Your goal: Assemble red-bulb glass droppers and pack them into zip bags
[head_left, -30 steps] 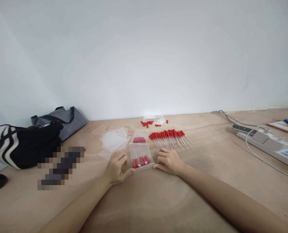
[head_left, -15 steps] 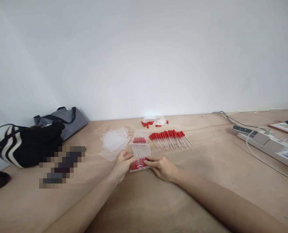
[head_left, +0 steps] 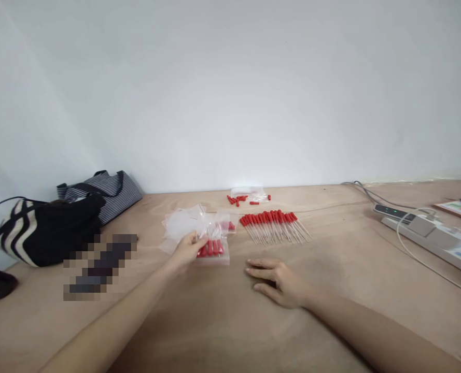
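Observation:
My left hand (head_left: 186, 251) grips the left side of a clear zip bag (head_left: 214, 248) holding several red-bulbed droppers. That bag partly covers another filled bag (head_left: 231, 226) behind it. Fingers apart and holding nothing, my right hand (head_left: 280, 282) rests over the table to the right of the gripped bag. Several droppers with red bulbs and pale thin stems (head_left: 275, 223) lie in a fanned row beyond my right hand. Flat transparent bags (head_left: 179, 223) are spread just beyond my left hand.
Loose red bulbs (head_left: 237, 199) and a clear bag (head_left: 248, 191) lie near the wall. On the left are a black bag (head_left: 65, 228), a striped bag (head_left: 117, 194) and a blurred dark object (head_left: 106, 264). A power strip (head_left: 440, 241) with cables sits right.
My left hand has lifted the filled bag and shifted it left and away from me, over the other bag. My right hand has let go of it, moved right and spread its fingers.

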A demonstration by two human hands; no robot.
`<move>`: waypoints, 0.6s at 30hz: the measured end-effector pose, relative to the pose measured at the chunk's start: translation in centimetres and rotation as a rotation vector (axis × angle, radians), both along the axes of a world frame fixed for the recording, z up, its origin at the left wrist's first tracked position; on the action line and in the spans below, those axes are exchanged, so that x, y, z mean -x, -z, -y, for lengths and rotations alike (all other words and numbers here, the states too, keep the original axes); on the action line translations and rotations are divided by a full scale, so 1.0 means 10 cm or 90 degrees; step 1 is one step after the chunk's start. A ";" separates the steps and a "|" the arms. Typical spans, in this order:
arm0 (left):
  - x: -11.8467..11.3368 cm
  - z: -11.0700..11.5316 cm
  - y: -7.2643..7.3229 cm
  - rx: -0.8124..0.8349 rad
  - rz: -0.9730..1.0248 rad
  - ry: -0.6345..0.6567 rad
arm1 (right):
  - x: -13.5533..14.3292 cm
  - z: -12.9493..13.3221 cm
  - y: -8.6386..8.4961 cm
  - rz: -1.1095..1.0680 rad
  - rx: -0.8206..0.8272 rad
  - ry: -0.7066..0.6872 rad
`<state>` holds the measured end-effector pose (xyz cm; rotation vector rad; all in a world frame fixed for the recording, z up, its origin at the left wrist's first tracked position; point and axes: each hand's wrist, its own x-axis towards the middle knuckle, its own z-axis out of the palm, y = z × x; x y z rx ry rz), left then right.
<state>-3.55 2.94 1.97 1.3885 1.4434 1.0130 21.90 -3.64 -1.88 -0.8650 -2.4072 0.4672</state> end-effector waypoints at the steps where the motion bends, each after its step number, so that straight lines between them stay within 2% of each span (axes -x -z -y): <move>1: 0.00 -0.15 -0.01 -0.002 -0.007 -0.009 | -0.06 0.01 0.01 -0.003 0.008 0.016; 6: -0.19 -0.90 0.02 0.034 -0.117 -0.038 | -0.22 0.01 0.00 0.021 0.041 0.054; 10: -0.32 -1.23 0.11 0.026 -0.246 -0.091 | -0.20 0.00 -0.04 0.021 0.035 0.060; 14: -0.30 -1.26 0.11 -0.050 -0.380 -0.129 | -0.19 -0.01 -0.05 0.021 0.034 0.054; 18: -0.11 -0.98 0.08 -0.183 -0.479 -0.113 | -0.19 -0.01 -0.05 0.035 0.040 0.054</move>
